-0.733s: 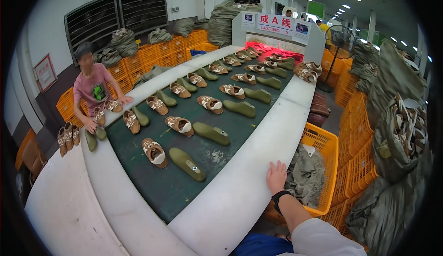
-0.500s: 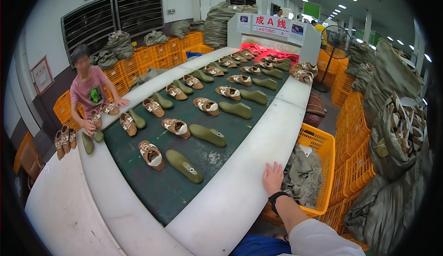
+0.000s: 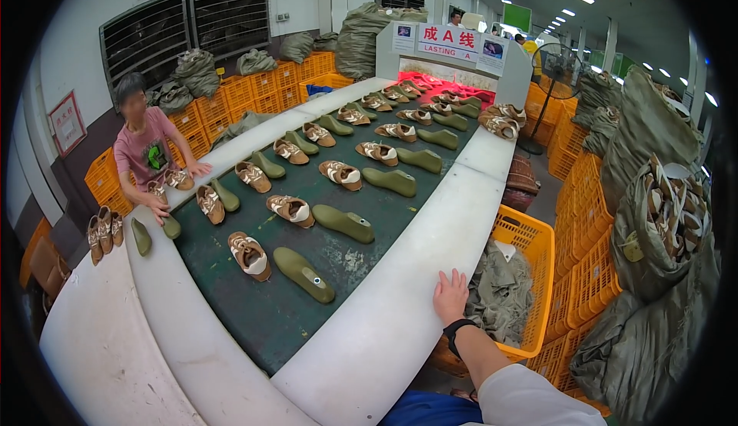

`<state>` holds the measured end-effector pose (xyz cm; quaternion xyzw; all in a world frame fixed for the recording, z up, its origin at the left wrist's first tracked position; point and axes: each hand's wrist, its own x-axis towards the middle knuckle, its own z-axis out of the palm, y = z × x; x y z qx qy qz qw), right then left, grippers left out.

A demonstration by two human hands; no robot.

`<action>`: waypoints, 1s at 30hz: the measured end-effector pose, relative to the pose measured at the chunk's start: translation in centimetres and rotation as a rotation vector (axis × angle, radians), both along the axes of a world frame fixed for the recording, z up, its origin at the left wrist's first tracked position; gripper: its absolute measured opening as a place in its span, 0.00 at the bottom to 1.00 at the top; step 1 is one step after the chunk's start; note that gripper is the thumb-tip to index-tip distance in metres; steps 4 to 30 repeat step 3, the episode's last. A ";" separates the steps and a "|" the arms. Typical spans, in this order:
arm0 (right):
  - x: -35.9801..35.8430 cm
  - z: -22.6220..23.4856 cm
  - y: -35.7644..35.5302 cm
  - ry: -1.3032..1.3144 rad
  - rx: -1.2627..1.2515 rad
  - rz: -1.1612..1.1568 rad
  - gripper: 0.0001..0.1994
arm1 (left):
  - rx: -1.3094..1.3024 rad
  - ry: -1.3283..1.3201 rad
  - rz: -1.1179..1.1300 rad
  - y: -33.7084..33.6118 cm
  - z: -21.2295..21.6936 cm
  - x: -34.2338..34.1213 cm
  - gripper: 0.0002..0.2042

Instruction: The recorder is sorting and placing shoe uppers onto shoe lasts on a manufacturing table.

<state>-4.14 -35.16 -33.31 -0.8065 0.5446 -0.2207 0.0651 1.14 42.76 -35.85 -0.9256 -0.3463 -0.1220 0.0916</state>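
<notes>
My right hand (image 3: 450, 297) lies flat on the white side ledge (image 3: 407, 303) of a green conveyor belt (image 3: 307, 324), fingers spread and holding nothing. A black band circles that wrist. My left hand is out of view. Brown and white shoes stand on the belt in rows, paired with green shoe lasts. Nearest to me are one shoe (image 3: 249, 256) and one last (image 3: 304, 274), both beyond my hand's reach as it rests. Across the belt, a person in a pink shirt (image 3: 144, 152) has one hand on a green last (image 3: 171, 228) at the belt's left edge.
A yellow crate (image 3: 544, 272) holding grey-green cloth stands right beside my hand. Stacked orange crates (image 3: 588, 272) and bulging sacks (image 3: 653, 234) line the right side. A standing fan (image 3: 555, 69) is farther back. More shoes (image 3: 104, 230) and a last (image 3: 141, 237) sit on the left ledge.
The co-worker's hand has shifted slightly right, toward the belt, along with the green last under it. My right hand stays on the ledge. The view has moved very slightly.
</notes>
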 end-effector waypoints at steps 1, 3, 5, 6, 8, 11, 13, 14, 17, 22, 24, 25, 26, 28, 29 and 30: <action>0.0 0.0 0.0 0.000 0.000 -0.001 0.18 | 0.000 0.000 -0.001 0.1 -0.1 0.0 0.26; 0.0 -0.1 0.1 -0.004 0.002 -0.004 0.18 | -0.010 0.006 0.000 0.4 -0.2 0.1 0.27; 0.0 -0.1 0.1 -0.004 0.002 -0.004 0.18 | -0.010 0.006 0.000 0.4 -0.2 0.1 0.27; 0.0 -0.1 0.1 -0.004 0.002 -0.004 0.18 | -0.010 0.006 0.000 0.4 -0.2 0.1 0.27; 0.0 -0.1 0.1 -0.004 0.002 -0.004 0.18 | -0.010 0.006 0.000 0.4 -0.2 0.1 0.27; 0.0 -0.1 0.1 -0.004 0.002 -0.004 0.18 | -0.010 0.006 0.000 0.4 -0.2 0.1 0.27; 0.0 -0.1 0.1 -0.004 0.002 -0.004 0.18 | -0.010 0.006 0.000 0.4 -0.2 0.1 0.27; 0.0 -0.1 0.1 -0.004 0.002 -0.004 0.18 | -0.010 0.006 0.000 0.4 -0.2 0.1 0.27; 0.0 -0.1 0.1 -0.004 0.002 -0.004 0.18 | -0.010 0.006 0.000 0.4 -0.2 0.1 0.27; 0.0 -0.1 0.1 -0.004 0.002 -0.004 0.18 | -0.010 0.006 0.000 0.4 -0.2 0.1 0.27; 0.0 -0.1 0.1 -0.004 0.002 -0.004 0.18 | -0.010 0.006 0.000 0.4 -0.2 0.1 0.27; 0.0 -0.1 0.1 -0.004 0.002 -0.004 0.18 | -0.010 0.006 0.000 0.4 -0.2 0.1 0.27; 0.0 -0.1 0.1 -0.004 0.002 -0.004 0.18 | -0.010 0.006 0.000 0.4 -0.2 0.1 0.27; 0.0 -0.1 0.1 -0.004 0.002 -0.004 0.18 | -0.010 0.006 0.000 0.4 -0.2 0.1 0.27; 0.0 -0.1 0.1 -0.004 0.002 -0.004 0.18 | -0.010 0.006 0.000 0.4 -0.2 0.1 0.27; 0.0 -0.1 0.1 -0.004 0.002 -0.004 0.18 | -0.010 0.006 0.000 0.4 -0.2 0.1 0.27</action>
